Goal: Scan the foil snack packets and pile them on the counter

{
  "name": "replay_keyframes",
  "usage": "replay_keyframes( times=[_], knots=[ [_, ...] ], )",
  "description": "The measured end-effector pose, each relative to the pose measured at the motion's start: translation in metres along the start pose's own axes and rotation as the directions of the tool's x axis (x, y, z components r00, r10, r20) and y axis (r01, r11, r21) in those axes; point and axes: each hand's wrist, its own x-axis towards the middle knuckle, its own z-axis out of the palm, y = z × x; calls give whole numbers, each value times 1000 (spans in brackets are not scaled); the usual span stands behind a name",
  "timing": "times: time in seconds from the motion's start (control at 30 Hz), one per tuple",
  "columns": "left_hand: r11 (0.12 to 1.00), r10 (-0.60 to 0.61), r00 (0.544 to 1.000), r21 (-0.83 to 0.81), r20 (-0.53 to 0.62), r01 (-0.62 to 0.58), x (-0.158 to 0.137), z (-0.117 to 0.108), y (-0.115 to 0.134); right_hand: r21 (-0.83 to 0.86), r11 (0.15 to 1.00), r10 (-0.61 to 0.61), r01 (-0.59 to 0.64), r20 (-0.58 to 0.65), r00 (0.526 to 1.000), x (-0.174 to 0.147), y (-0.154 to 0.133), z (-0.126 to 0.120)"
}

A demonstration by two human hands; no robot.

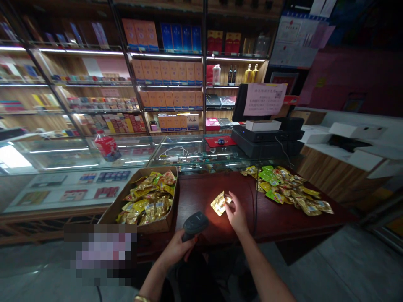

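My left hand (pixel 179 248) is wrapped round the handle of a dark barcode scanner (pixel 195 223), held low over the front edge of the red-brown table (pixel 195 191). To its right, my right hand (pixel 236 214) pinches the edge of a shiny gold snack packet (pixel 218 204). Bright light from the scanner falls on this packet and the tabletop around it. A cardboard box (pixel 171 222) full of gold, yellow and green packets stands on the left. On the right side of the table lies a loose heap of similar packets (pixel 286 188).
Behind the table runs a glass display counter (pixel 135 144) bearing a red-labelled bottle (pixel 107 145), a mouse (pixel 221 141) and a monitor (pixel 241 102) with a paper sheet on it. A black cable (pixel 256 201) crosses the table. Stocked shelves (pixel 166 88) line the back.
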Motion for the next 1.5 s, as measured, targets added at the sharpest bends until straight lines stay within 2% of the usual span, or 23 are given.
replay_keyframes(
  times=[0.33,0.67,1.2,1.37,1.5],
  knots=[
    [998,24,1000,-49,-9,-25,-2,-1,-5,-23,1000,-22,22,-5,1000,0,4,1],
    [997,-1,1000,-73,-26,-1,-2,-1,-2,-58,998,23,-27,-71,997,1,20,-2],
    [997,-5,1000,-82,-2,5,-1,-1,-4,43,999,19,-21,56,998,-1,20,2],
    [999,-12,999,-48,-31,11,0,1,-5,-13,1000,17,-17,26,1000,0,20,1],
    [1000,-19,997,-1,-77,19,-8,11,5,-100,995,12,-13,-16,1000,0,17,-3]
  ],
)
